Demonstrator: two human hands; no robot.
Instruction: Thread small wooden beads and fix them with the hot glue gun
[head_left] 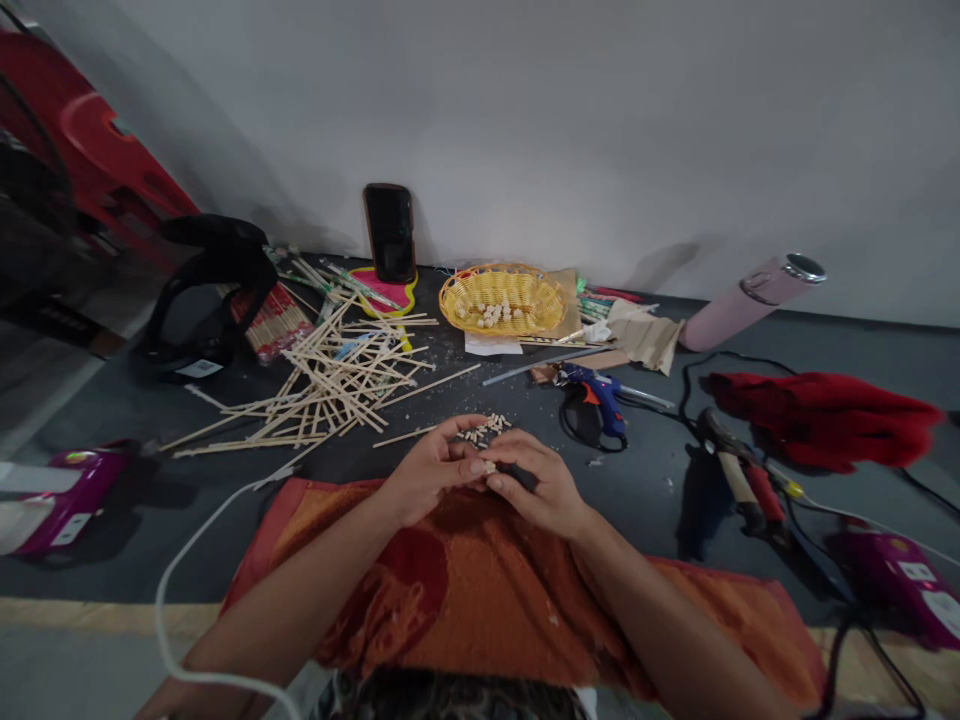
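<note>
My left hand and my right hand meet above the near edge of the table. Between their fingertips sits a small cluster of short wooden stick pieces, pale and partly covered by the fingers. Both hands are closed on it in a pinch. Just beyond the fingers lies a loose pile of cut stick pieces. An orange towel spreads beneath my wrists and over the table edge. Farther back, a yellow woven basket contains several similar pale clusters.
Left is a heap of thin wooden sticks; a phone leans on the wall behind it. A blue glue gun, pliers, a red cloth and a pink bottle lie right. A white cable crosses my left forearm.
</note>
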